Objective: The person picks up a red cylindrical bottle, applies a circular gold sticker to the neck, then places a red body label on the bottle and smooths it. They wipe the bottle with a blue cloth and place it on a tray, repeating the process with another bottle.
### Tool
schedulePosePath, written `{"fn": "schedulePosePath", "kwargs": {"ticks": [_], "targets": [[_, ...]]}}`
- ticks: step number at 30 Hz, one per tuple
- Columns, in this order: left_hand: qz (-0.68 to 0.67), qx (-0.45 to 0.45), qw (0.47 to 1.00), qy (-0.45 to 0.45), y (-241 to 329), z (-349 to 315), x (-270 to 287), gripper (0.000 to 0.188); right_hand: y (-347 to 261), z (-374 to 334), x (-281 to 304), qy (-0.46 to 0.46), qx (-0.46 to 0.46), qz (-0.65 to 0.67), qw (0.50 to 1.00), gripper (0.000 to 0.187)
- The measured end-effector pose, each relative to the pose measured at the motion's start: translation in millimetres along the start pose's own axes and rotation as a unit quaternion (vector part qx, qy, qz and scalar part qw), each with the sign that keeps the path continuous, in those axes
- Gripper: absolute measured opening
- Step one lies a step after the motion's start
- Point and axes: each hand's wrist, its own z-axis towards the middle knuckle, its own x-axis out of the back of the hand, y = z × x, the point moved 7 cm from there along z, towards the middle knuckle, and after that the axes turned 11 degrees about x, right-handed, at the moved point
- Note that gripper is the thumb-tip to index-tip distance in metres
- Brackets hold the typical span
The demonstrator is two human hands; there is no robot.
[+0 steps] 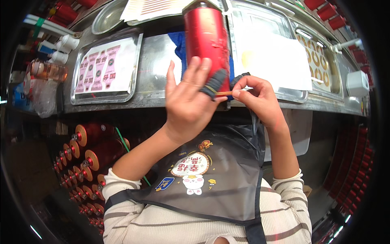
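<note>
One red canister [207, 38] stands upright at the near edge of a steel table [156, 61], its lower end hidden behind a person's two bare hands. Across its base runs a thin tan strip [223, 93], pinched at one end by the right hand [260, 99], whose thumb and forefinger are pressed together on it. Spread against the canister's lower side is the left hand [189, 101], fingers apart and pointing up, one fingertip in a dark grey cot [215, 83] that touches the strip's other end. Behind the canister lies a blue cloth [178, 49]. On the table to the person's left sits a metal tray [107, 67] holding a white sheet of pink labels; to the right, a larger tray [268, 49] carries white paper, and beyond it a third tray holds a sheet of gold ring-shaped stickers [317, 57]. A round steel bowl [107, 18] rests at the back. Below the table, at left, rows of red canisters with gold caps [91, 156] lie stacked on their sides. A dark translucent apron [215, 175] with a cartoon print covers the person's striped top.
</note>
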Motion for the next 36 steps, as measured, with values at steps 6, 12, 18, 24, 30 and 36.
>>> {"fn": "schedulePosePath", "kwargs": {"ticks": [6, 12, 18, 24, 30, 36], "targets": [[-0.086, 0.101, 0.991, -0.012, -36.3, -27.5, 13.3, 0.051, -8.4, -0.2, -2.5, -0.007, -0.001, 0.014, 1.000, 0.010], [-0.045, 0.071, 0.996, -0.021, -29.2, -42.5, 14.3, 0.032, -4.5, 1.3, 1.1, 0.004, 0.007, 0.027, 1.000, 0.011], [0.021, -0.008, 1.000, -0.019, -2.7, -20.5, 16.7, 0.028, -0.9, 2.8, 2.4, 0.003, 0.005, 0.010, 1.000, 0.011], [0.075, -0.084, 0.990, -0.083, 22.6, 0.0, 8.1, 0.035, -0.2, 3.8, 3.3, 0.000, 0.008, 0.023, 1.000, 0.011], [-0.023, 0.023, 0.999, -0.018, -8.4, -2.1, 2.5, 0.052, 6.2, -2.1, -1.7, -0.001, 0.003, 0.017, 1.000, 0.009], [-0.112, 0.123, 0.986, -0.017, -35.1, -29.6, 9.3, 0.049, -2.0, -5.9, -1.3, 0.012, 0.014, 0.037, 0.999, 0.011]]}}
